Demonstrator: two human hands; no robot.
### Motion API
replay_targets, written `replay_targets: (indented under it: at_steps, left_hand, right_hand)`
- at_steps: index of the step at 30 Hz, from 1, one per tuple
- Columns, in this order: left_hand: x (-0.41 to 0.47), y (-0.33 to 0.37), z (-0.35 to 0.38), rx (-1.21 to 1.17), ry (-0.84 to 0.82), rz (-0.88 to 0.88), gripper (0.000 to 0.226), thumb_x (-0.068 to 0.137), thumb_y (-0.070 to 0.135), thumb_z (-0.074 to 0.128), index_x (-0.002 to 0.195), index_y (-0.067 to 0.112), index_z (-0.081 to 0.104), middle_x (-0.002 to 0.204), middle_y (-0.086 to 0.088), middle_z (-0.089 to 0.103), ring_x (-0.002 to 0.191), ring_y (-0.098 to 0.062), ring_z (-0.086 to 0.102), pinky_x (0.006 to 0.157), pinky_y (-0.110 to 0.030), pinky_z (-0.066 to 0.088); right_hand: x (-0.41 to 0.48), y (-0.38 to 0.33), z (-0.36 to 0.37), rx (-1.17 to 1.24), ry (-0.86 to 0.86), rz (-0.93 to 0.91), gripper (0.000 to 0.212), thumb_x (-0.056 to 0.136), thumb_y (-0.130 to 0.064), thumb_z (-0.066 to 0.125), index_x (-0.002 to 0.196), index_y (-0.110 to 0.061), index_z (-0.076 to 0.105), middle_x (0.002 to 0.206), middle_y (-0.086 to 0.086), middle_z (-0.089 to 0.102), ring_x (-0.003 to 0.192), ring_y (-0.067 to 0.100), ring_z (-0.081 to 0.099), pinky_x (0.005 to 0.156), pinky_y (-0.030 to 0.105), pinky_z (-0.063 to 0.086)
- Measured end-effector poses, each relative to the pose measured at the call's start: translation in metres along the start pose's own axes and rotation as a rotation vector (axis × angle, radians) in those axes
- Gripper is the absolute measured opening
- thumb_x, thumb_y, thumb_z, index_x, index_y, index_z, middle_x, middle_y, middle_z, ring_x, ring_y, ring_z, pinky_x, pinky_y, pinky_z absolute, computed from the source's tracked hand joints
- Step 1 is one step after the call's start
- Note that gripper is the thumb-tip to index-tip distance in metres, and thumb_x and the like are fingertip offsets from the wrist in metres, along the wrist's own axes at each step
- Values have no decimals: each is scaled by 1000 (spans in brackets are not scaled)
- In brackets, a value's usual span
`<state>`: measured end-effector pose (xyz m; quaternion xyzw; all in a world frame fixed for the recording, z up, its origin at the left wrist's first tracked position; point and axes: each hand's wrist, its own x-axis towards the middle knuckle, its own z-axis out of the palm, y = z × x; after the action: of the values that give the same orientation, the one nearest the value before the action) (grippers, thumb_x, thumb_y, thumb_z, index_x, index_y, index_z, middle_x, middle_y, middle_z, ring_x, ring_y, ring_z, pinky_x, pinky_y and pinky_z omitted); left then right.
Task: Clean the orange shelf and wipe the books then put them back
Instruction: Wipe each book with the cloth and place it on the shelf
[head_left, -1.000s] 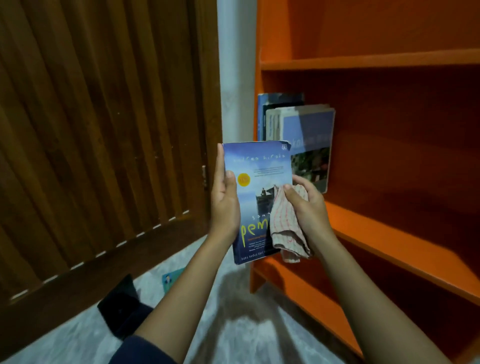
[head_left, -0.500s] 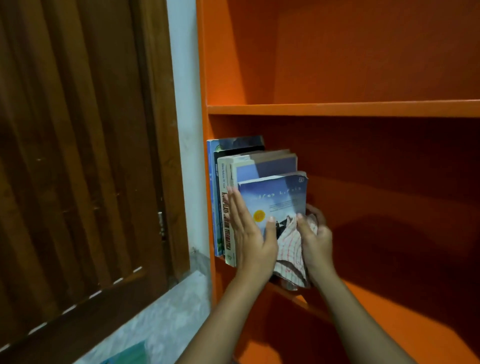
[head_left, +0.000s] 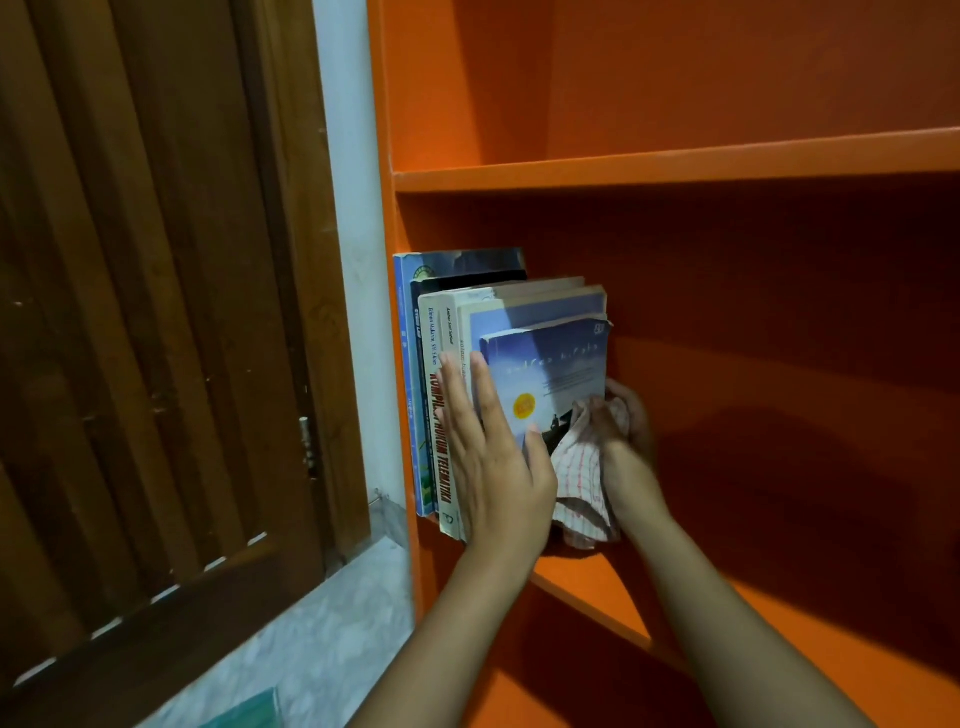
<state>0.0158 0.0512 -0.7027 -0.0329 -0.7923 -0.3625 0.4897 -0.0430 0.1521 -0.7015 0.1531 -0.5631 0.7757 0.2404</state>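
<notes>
Several books (head_left: 441, 384) stand upright at the left end of the middle board of the orange shelf (head_left: 675, 166). The blue paperback (head_left: 556, 374) with a yellow sticker is the rightmost of them. My left hand (head_left: 493, 457) lies flat with straight fingers against the spines and the paperback's front edge. My right hand (head_left: 623, 431) is behind the paperback's right side and grips a checked white-and-red cloth (head_left: 582, 483), which hangs down to the board.
A brown slatted wooden door (head_left: 156, 312) fills the left, with a white wall strip (head_left: 348, 260) between it and the shelf. A grey marbled floor (head_left: 311, 639) lies below, with a green object (head_left: 244, 712) at the bottom edge. The upper compartment holds nothing.
The blue paperback went from being held in front of me and wiped to standing on the shelf beside the other books. My left hand let go and now presses flat.
</notes>
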Motion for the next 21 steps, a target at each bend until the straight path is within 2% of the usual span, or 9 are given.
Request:
replay_targets:
  at_steps: [4,9,11,18,21]
  left_hand:
    - [-1,-4,0,49,-5,30,80,92,24,48,150,23,-7,157,2,-18,146,-16,-12,117,-36,8]
    - [-3,-5,0,51,-9,32,81,92,22,51,150,24,-6,156,3,-18,146,-18,-11,116,-37,9]
    - [-3,-4,-1,60,-8,25,80,92,22,51,150,24,-5,157,3,-16,146,-15,-11,116,-36,11]
    - [0,-2,-10,85,-47,9,79,92,18,51,150,25,-3,157,-1,-10,146,-18,-4,116,-38,17]
    - [3,6,-25,80,-113,-16,80,93,17,51,150,20,-5,158,-1,-9,146,-16,-2,117,-37,21]
  right_hand:
    - [-4,8,-2,-40,-4,2,18,94,-11,52,105,-22,59,107,0,66,100,14,64,86,28,50]
    - [-10,24,-7,-164,1,52,23,91,-33,58,114,-35,58,126,1,58,116,15,56,99,44,46]
    - [-12,26,-7,-210,9,57,27,88,-43,58,115,-40,56,129,0,54,119,15,53,101,46,44]
    - [-17,12,-14,-293,-17,113,23,90,-32,59,111,-41,54,123,-2,57,112,13,56,97,44,46]
    - [-23,-6,-17,-363,-11,106,22,83,-34,63,99,-47,55,115,1,60,105,16,58,91,41,48]
